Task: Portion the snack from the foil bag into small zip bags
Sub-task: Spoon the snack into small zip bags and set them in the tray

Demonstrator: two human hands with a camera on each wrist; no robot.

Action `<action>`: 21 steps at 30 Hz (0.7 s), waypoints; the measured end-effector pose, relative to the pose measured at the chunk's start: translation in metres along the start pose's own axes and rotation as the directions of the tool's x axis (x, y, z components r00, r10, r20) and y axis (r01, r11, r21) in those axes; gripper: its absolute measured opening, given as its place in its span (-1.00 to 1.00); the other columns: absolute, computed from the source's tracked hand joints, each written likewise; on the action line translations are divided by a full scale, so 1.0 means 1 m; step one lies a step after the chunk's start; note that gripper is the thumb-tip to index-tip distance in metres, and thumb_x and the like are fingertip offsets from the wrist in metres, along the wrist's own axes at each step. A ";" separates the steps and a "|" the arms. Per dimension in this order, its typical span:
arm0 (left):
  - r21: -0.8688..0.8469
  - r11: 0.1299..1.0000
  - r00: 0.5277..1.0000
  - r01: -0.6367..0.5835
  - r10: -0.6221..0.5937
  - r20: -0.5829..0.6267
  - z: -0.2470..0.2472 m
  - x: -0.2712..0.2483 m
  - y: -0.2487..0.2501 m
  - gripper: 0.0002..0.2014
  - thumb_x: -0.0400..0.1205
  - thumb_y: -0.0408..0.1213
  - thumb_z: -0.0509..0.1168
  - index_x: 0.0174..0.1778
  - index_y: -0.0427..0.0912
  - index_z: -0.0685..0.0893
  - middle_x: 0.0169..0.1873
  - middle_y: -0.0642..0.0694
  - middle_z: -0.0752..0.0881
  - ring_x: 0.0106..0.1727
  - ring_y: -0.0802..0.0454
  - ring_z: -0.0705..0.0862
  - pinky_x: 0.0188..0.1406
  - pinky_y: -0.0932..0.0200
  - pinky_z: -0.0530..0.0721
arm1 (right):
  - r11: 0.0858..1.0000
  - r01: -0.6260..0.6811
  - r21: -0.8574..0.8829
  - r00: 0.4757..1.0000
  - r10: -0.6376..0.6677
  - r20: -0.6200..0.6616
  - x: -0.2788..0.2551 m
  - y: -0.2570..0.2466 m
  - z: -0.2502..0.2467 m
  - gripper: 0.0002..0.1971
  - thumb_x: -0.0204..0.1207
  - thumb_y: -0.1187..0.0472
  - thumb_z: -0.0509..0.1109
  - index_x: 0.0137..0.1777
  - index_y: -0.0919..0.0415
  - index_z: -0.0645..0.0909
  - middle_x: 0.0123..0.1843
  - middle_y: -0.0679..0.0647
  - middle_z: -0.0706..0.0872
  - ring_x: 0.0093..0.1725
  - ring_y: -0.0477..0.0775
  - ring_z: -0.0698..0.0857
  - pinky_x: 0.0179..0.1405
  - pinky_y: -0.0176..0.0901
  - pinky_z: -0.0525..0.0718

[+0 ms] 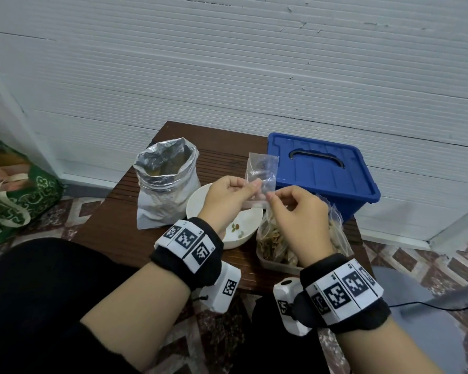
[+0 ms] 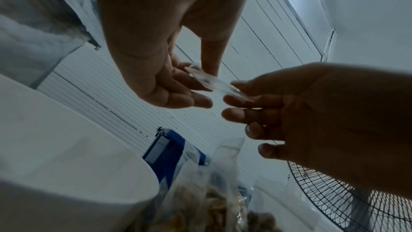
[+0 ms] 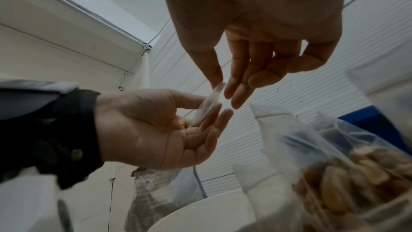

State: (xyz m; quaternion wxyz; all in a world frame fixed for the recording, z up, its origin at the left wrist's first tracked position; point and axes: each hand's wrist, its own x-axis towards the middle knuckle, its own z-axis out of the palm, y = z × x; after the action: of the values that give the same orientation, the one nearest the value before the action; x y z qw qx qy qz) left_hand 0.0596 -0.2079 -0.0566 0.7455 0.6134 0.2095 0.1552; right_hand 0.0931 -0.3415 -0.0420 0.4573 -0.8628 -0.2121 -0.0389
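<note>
Wrist-banded left hand (image 1: 227, 197) and right hand (image 1: 295, 209) are each pinching the mouth strip of one empty, clear small zip bag (image 1: 262, 171) above the table. Crinkled foil bag (image 1: 165, 182) is standing open, far left. White bowl (image 1: 241, 233) is holding a few snack pieces. Filled zip bags (image 1: 276, 244) are sitting in a clear tray (image 1: 270, 263), right. Blue lidded box (image 1: 322, 171) is sitting far right.

Blue lidded box (image 1: 324, 171) on brown table (image 1: 114, 228); green bag (image 1: 19, 195) left.
</note>
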 end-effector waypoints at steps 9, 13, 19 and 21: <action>0.025 0.998 0.998 0.052 -0.052 -0.018 -0.005 0.000 -0.008 -0.73 0.54 -0.32 0.48 -0.03 -0.13 0.48 -0.19 -0.12 0.81 -0.20 0.15 0.78 -0.26 0.30 0.59 | 0.995 -0.053 0.090 0.999 0.053 0.004 0.002 0.001 0.003 -0.97 0.55 0.11 0.42 -0.11 -0.02 0.61 -0.35 -0.04 0.68 -0.32 -0.17 0.64 -0.28 -0.37 0.52; 0.019 0.998 0.998 0.053 -0.052 -0.046 -0.006 -0.001 -0.009 -0.68 0.53 -0.30 0.49 0.03 -0.13 0.46 -0.12 -0.18 0.81 -0.22 0.17 0.76 -0.27 0.31 0.57 | 0.996 -0.045 0.082 0.999 0.043 0.024 0.000 0.001 0.007 -0.90 0.49 0.13 0.47 -0.04 -0.01 0.62 -0.36 -0.07 0.64 -0.33 -0.19 0.61 -0.35 -0.54 0.49; 0.280 0.960 0.998 -0.030 0.045 -0.048 -0.014 0.000 -0.009 -0.06 0.36 -0.13 0.61 0.57 -0.02 0.19 0.39 0.00 0.51 0.33 0.10 0.53 0.24 0.04 0.62 | 0.999 -0.024 0.026 1.000 0.024 0.004 0.005 0.007 -0.003 -0.90 0.53 0.21 0.42 0.01 0.05 0.65 -0.34 -0.11 0.57 -0.31 -0.19 0.55 -0.32 -0.47 0.45; 0.481 0.858 0.982 -0.178 0.184 0.034 -0.021 -0.002 -0.006 0.13 0.25 -0.02 0.66 0.64 0.07 0.09 0.55 0.04 0.29 0.52 0.11 0.29 0.50 0.04 0.35 | 0.999 -0.012 0.030 1.000 0.012 -0.005 0.007 0.006 -0.007 -0.87 0.52 0.23 0.44 0.04 0.05 0.65 -0.35 -0.13 0.57 -0.33 -0.21 0.55 -0.30 -0.47 0.46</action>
State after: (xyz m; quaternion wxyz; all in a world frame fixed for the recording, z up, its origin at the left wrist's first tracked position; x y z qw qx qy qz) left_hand 0.0475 -0.1921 -0.0660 0.5500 0.7955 0.1879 0.1714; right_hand 0.1026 -0.3477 -0.0408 0.4710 -0.8569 -0.2064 -0.0352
